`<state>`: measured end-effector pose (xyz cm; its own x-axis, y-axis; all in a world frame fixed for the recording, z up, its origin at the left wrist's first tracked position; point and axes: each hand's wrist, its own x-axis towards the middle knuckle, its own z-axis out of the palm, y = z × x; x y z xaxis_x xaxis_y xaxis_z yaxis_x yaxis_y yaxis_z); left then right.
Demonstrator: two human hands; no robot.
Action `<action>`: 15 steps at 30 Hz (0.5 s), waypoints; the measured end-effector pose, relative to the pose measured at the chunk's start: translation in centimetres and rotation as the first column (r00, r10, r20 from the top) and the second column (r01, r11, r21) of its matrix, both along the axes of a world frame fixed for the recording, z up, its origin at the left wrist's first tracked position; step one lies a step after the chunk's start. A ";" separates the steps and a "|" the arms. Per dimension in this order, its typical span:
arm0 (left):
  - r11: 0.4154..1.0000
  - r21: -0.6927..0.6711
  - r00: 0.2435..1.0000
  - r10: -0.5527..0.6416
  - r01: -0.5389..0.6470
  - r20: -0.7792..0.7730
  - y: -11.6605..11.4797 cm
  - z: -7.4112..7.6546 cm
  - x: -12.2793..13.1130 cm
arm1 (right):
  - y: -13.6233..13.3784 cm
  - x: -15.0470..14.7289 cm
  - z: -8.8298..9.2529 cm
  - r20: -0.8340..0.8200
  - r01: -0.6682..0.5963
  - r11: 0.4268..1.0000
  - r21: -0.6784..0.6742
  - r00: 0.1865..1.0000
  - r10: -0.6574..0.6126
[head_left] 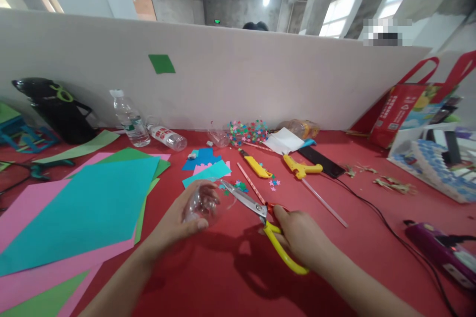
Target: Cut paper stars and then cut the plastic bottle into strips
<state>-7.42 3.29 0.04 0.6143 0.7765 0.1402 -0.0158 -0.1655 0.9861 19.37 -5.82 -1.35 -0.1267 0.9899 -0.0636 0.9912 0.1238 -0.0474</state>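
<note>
My left hand (186, 215) is wrapped around a clear plastic bottle piece (203, 203), held above the red tabletop. In my right hand (297, 233) is a pair of scissors (253, 203) with one red and one yellow handle. Their blades point up and left, and the tips are at the rim of the plastic piece. Whether the blades touch the plastic I cannot tell. Just beyond lie strips of blue and pink paper (208, 173), a small heap of star sequins (240, 186), a striped paper straw (252, 183) and a yellow utility knife (257, 166).
Coloured paper sheets (89, 208) cover the left side. Plastic bottles (130, 121) and a black flask (55, 109) stand or lie along the white partition (223, 74). Right: yellow glue gun (301, 166), black phone (323, 161), cable, purple power strip (442, 250), red bag (397, 109).
</note>
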 end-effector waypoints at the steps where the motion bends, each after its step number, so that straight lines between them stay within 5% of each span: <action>1: 1.000 -0.007 1.000 -0.021 0.021 0.005 0.0 0.0 -0.1 | -0.1 0.1 0.0 -0.003 -0.005 1.000 0.003 1.000 0.005; 15: 0.971 -0.121 0.974 -0.195 0.209 0.116 0.0 -0.4 -0.2 | -0.1 0.7 -0.9 0.010 -0.080 0.992 0.102 0.997 0.079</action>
<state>-7.58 3.33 -0.34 0.7477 0.6539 0.1156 -0.1377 -0.0176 0.9903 20.09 -5.89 -2.29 -0.2049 0.9781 0.0364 0.9783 0.2058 -0.0244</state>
